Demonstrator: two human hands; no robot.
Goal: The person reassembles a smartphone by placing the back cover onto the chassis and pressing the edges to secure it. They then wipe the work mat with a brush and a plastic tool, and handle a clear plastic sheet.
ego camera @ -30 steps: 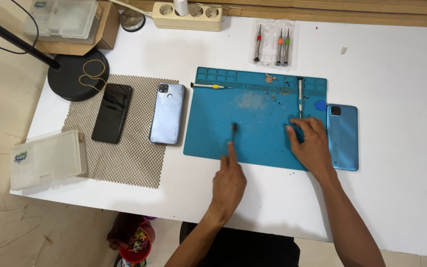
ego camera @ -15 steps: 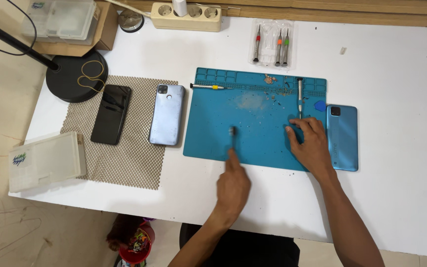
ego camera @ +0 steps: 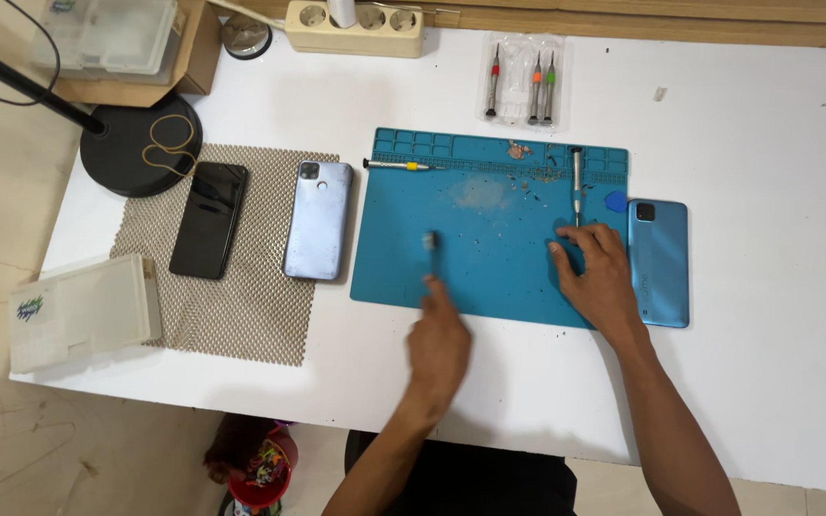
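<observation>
Teal mat (ego camera: 489,258) under both hands: left hand's (ego camera: 439,346) fingers clamped on a small brush (ego camera: 430,250), right hand's (ego camera: 597,270) fingers spread flat.

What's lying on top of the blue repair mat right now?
On the blue mat: a yellow-banded screwdriver, a silver screwdriver, a blue pick, scattered debris, and a small brush in the left hand. The right hand covers whatever lies beneath it.

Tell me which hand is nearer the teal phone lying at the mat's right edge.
Right. The right hand rests flat on the blue mat, right beside the teal phone. The left hand, holding a small brush, is far to its left.
</observation>
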